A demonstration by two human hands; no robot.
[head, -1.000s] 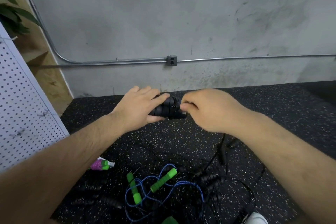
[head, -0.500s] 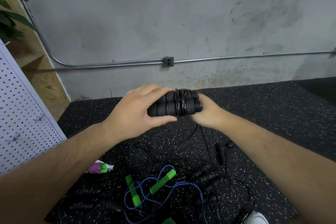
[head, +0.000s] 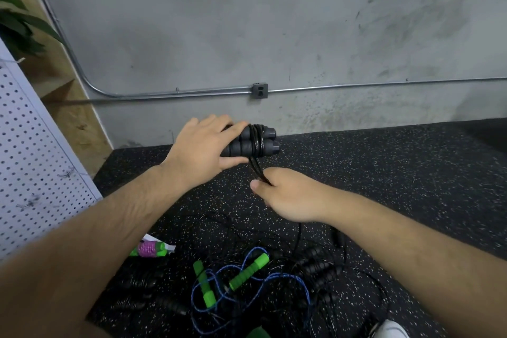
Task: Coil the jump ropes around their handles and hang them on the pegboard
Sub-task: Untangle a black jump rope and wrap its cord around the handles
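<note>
- The speckled black floor [head: 384,173] fills the lower half, meeting a grey wall [head: 219,35].
- The white pegboard [head: 33,159] leans at the left edge, well apart from both hands.
- A heap [head: 318,269] of loose black ropes lies on the floor below the arms; a blue rope [head: 247,271] with 2 green handles is tangled in it.
- The left hand [head: 203,151] grasps 2 black handles [head: 255,143] held side by side above the floor, fingers curled over the top and thumb underneath.
- The right hand [head: 288,195], just below and to the right, is clenched round the cord [head: 256,170], thumb tip pointing left.
- The cord circles the handles in several turns near their right ends, then runs down taut into the right fist.
- A small purple-and-green bundle [head: 149,249] lies on the floor left of the heap.
</note>
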